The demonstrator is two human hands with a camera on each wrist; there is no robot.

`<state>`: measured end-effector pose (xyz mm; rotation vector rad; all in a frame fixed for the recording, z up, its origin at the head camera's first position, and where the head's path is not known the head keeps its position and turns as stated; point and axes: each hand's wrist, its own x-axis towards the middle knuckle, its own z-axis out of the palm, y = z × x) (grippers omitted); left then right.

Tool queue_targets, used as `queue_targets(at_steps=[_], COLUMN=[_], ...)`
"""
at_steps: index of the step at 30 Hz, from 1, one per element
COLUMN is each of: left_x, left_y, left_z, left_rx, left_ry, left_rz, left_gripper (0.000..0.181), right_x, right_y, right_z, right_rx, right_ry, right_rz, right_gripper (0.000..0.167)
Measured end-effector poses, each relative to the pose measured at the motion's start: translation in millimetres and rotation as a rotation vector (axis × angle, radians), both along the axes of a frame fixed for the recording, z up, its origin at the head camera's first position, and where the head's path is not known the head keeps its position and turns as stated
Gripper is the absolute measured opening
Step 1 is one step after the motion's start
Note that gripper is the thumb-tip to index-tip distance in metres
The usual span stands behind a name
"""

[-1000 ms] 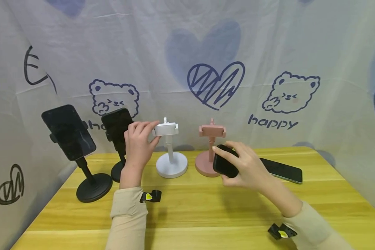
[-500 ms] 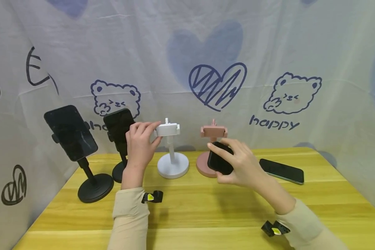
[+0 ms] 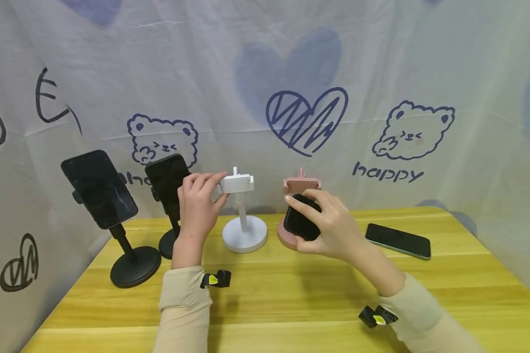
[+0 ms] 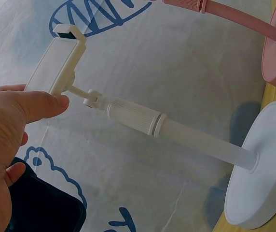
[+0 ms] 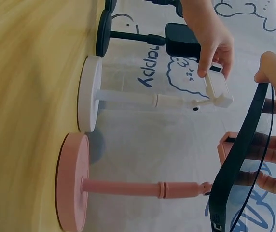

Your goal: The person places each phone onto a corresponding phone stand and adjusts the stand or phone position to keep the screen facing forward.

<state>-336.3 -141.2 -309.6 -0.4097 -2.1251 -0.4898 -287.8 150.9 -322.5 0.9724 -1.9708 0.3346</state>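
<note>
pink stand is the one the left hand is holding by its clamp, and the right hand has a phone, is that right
Not quite: the left hand holds the white stand by its clamp, as the left wrist view shows, not the pink stand. The right hand does have a phone.

Four stands [image 3: 245, 235] line table [image 3: 265, 299], curtain [image 3: 194, 68] behind; left two hold phones [image 3: 99, 190]; third phone [image 3: 299, 224] before rightmost stand [image 3: 301, 184], fourth phone [image 3: 398, 241] lies right.

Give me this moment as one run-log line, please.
left hand: pinching white clamp; right hand: holding dark phone in front of pink stand; loose phone: lying on table
</note>
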Motion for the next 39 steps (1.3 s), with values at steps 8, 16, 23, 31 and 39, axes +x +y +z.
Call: queue_targets(at_steps=[8, 16, 23, 31, 39], left_x=[-0.4, -0.5, 0.6, -0.6, 0.1], left_y=[-0.3, 1.2, 1.0, -0.8, -0.4], left_z=[-0.6, 1.2, -0.2, -1.8, -1.4], left_rx=[0.009, 0.016, 0.018, 0.019, 0.017], left_ry=[0.003, -0.004, -0.015, -0.019, -0.01], left_rz=[-0.012, -0.013, -0.014, -0.011, -0.017], left_gripper=[0.042, 0.042, 0.042, 0.043, 0.044], right_x=[-4.6, -9.3, -11.3, -14.1, -17.5], right_y=[-11.4, -19.7, -27.3, -37.5, -43.1], right_z=[4.8, 10.0, 10.6, 13.3, 14.2], right_rx=[-0.03, -0.102, -0.108, -0.133, -0.151], right_ry=[-0.001, -0.022, -0.006, 0.0, -0.001], right_rz=[0.038, 0.062, 0.047, 0.044, 0.034], right_gripper=[0.072, 0.071, 0.07, 0.069, 0.071])
